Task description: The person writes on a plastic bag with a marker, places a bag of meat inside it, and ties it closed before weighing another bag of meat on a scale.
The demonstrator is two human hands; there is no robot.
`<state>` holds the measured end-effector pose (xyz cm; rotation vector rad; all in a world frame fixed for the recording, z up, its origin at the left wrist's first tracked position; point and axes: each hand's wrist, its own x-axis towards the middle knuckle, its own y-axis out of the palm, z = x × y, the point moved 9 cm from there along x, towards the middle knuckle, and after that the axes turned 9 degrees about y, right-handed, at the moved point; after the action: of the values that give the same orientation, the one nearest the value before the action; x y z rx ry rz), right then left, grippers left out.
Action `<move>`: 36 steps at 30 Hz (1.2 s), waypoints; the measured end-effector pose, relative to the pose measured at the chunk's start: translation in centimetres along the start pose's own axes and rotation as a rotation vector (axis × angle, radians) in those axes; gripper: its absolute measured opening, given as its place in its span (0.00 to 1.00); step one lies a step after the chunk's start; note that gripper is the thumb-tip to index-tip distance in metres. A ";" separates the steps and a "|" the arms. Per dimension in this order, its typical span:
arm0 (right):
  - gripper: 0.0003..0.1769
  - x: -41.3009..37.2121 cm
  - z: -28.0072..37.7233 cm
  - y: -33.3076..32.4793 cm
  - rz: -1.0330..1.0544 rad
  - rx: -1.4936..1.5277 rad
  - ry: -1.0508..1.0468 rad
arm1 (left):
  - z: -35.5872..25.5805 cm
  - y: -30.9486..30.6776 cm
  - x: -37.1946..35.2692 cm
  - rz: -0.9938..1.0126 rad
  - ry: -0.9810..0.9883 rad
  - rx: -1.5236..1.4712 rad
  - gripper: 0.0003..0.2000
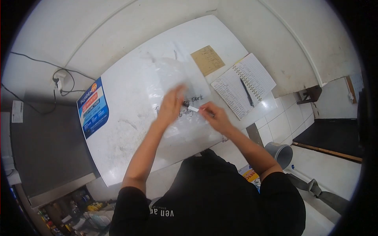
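Note:
A white marker (193,108) with a dark end lies between my two hands, above a clear plastic bag (169,74). The fingers of my right hand (215,117) pinch its light end. At the dark end is my left hand (170,105), its thumb side closed around that end and its upper fingers smeared by motion. Black handwriting (196,99) shows on the bag just beyond the marker, partly hidden by my hands. The bag is spread over the white table (118,118).
A spiral notebook (244,84) with a pen (247,92) on it lies open at the right, near a brown written card (208,60). A blue printed label (93,108) covers the left corner. A grey bucket (278,154) stands on the floor at the right. Cables (73,80) hang by the wall.

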<state>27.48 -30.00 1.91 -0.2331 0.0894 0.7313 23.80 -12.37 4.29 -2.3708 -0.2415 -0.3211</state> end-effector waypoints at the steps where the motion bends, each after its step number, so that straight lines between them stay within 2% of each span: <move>1: 0.09 -0.1 2.0 -2.6 -0.125 -0.156 -0.062 | 1.1 -1.8 3.3 -0.143 -0.033 0.028 0.21; 2: 0.09 0.2 1.4 -3.9 -0.147 -0.160 -0.067 | 2.6 -3.2 6.1 -0.275 0.125 0.185 0.21; 3: 0.09 -0.1 1.4 -6.1 -0.329 -0.343 -0.178 | 4.2 -3.5 8.7 -0.291 0.225 0.284 0.24; 4: 0.10 -1.0 1.3 -7.5 -0.508 -0.533 -0.284 | 8.5 -2.8 10.8 -0.239 0.164 0.436 0.27; 5: 0.10 -1.3 -0.6 -8.1 -0.530 -0.549 -0.278 | 11.5 -2.0 12.1 -0.186 0.105 0.586 0.30; 6: 0.10 -1.6 -2.9 -8.4 -0.550 -0.632 -0.237 | 11.4 -1.8 12.6 -0.186 0.125 0.565 0.30; 8: 0.11 -2.6 -4.1 -8.7 -0.579 -0.726 -0.186 | 15.6 -0.1 12.1 0.096 -0.341 0.532 0.37; 9: 0.11 -3.3 -4.3 -8.4 -0.626 -0.706 -0.167 | 15.4 0.5 11.8 0.116 -0.255 0.634 0.33; 10: 0.11 -4.1 -4.5 -8.2 -0.668 -0.679 -0.146 | 16.0 1.1 11.5 0.128 -0.254 0.629 0.33; 11: 0.11 -4.5 -4.9 -7.8 -0.674 -0.674 -0.131 | 16.3 1.2 11.4 0.094 -0.237 0.596 0.29; 13: 0.12 -5.1 -5.1 -6.4 -0.651 -0.754 -0.182 | 16.9 2.1 12.1 0.070 -0.209 0.563 0.26; 15: 0.12 -5.3 -5.6 -5.3 -0.633 -0.785 -0.196 | 18.5 2.5 13.0 -0.161 -0.369 0.414 0.20; 16: 0.13 -5.3 -5.4 -4.8 -0.602 -0.820 -0.214 | 16.3 3.0 13.4 -0.159 -0.357 0.403 0.20; 18: 0.13 -5.5 -5.0 -4.5 -0.608 -0.820 -0.210 | 12.6 4.8 13.2 -0.033 -0.316 0.544 0.22; 21: 0.12 -6.3 -5.0 -4.7 -0.633 -0.819 -0.223 | 12.4 5.9 13.2 -0.077 -0.239 0.468 0.23; 22: 0.12 -6.6 -5.2 -5.0 -0.657 -0.829 -0.230 | 14.1 6.6 13.5 -0.076 -0.229 0.466 0.23; 24: 0.11 -6.9 -5.3 -5.5 -0.668 -0.831 -0.226 | 19.0 3.8 13.1 -0.530 -0.291 0.198 0.25; 25: 0.11 -7.1 -5.5 -5.6 -0.670 -0.826 -0.222 | 19.3 1.9 12.6 -0.625 -0.343 0.050 0.25; 26: 0.11 -6.9 -5.8 -5.7 -0.685 -0.824 -0.212 | 18.7 -0.1 11.7 -0.713 -0.394 -0.100 0.26; 28: 0.13 -4.9 -6.1 -5.0 -0.621 -0.863 -0.176 | 17.1 -1.1 10.6 -0.742 -0.442 -0.704 0.28; 30: 0.14 -4.3 -3.3 -4.9 -0.686 -0.830 -0.206 | 11.7 -2.4 10.3 -0.653 -0.230 -0.891 0.28; 32: 0.15 -5.0 -0.4 -6.3 -0.745 -0.799 -0.242 | 3.3 -2.9 8.3 -0.582 -0.156 -0.910 0.18; 33: 0.15 -5.8 0.4 -7.7 -0.773 -0.618 -0.217 | 1.5 -1.2 6.5 -0.364 -0.314 -0.628 0.16; 34: 0.15 -6.8 1.2 -8.9 -0.792 -0.436 -0.194 | -2.4 0.8 4.5 -0.238 -0.261 -0.639 0.15; 35: 0.15 -8.3 2.7 -10.0 -0.796 -0.439 -0.198 | -6.4 2.7 2.4 -0.113 -0.205 -0.648 0.15; 36: 0.15 -9.7 1.7 -12.1 -0.650 0.087 -0.096 | -7.7 6.9 -0.6 0.052 0.123 -0.305 0.17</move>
<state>28.35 -44.61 7.34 -0.1306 -0.0472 0.0900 23.79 -22.69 5.17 -2.6394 -0.0768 -0.5073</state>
